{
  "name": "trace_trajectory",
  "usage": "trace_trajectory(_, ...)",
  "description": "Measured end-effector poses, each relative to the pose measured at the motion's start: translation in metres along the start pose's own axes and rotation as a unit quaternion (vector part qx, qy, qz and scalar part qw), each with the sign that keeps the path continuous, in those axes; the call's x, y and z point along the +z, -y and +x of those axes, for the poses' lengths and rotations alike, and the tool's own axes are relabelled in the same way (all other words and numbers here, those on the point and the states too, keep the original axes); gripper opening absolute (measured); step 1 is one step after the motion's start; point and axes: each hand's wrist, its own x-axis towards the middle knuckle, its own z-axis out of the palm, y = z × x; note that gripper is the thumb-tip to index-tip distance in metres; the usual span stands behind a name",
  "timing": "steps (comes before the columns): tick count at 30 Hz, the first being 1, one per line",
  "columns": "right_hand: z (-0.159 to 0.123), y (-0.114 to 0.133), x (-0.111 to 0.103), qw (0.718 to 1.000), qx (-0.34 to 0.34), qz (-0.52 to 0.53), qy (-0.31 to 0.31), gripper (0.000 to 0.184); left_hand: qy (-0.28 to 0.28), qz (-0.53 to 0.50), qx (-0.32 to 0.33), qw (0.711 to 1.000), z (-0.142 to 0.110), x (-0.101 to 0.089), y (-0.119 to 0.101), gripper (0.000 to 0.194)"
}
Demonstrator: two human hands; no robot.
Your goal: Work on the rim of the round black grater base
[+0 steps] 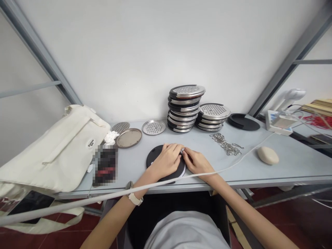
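**Counter and room: condition at time of inspection**

The counter (pixel 293 162) is a pale grey-blue slab set against a plain white wall (pixel 145 52). Grey metal frame bars (pixel 290 58) slant up at both sides. The floor (pixel 298 218) below is dark red.

At the near edge, centre, lies a round black disc (pixel 155 155) with a white layer showing at its right rim. The left hand (pixel 167 161) rests flat on top of the disc, fingers curled toward its right edge. The right hand (pixel 197 162) meets it there, fingers narrowly pinched at the rim; what they pinch is too small to tell. A pale wristwatch (pixel 135 198) sits on the left wrist.

At the back stand two stacks of perforated steel discs with black rims: a tall stack (pixel 184 109) and, touching it on the right, a short stack (pixel 211 117). Right of these lies a single black ring base (pixel 243 121). Left of the stacks lie a perforated steel plate (pixel 154 127), a plain steel plate (pixel 129 138) and a grey mesh disc (pixel 120 127).

A heap of metal clips (pixel 227 144) lies right of the hands, and a cream oval object (pixel 268 155) further right. A white cable (pixel 249 155) crosses the counter. A cream canvas bag (pixel 55 152) covers the left end, with crumpled white tissue (pixel 111 137) beside it.
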Motion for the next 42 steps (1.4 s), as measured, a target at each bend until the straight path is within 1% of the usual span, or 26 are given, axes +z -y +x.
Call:
trace_trajectory(5,0.0,0.0002,0.0003,1.0,-0.008,0.011,-0.002,0.024,-0.006,0.004,-0.002,1.0,0.0001,0.0009,-0.0001,0.026)
trace_trajectory(20,0.002,-0.0039,0.0017,1.0,-0.012,0.001,0.0,0.021,-0.003,0.005,-0.001,1.0,0.0002,-0.0002,-0.0003,0.026)
trace_trajectory(28,0.0009,-0.0032,0.0045,0.999,-0.017,-0.034,-0.019,0.023,-0.007,-0.003,-0.004,1.0,0.0003,0.0008,0.0001,0.027)
trace_trajectory(34,0.0009,-0.0041,0.0045,0.999,-0.016,-0.018,-0.025,0.024,-0.002,0.014,-0.006,1.0,0.0002,0.0007,0.0005,0.026)
trace_trajectory(42,0.0002,-0.0047,0.0054,0.998,-0.037,-0.04,-0.044,0.023,-0.009,0.034,-0.012,0.999,0.0005,0.001,-0.0003,0.026)
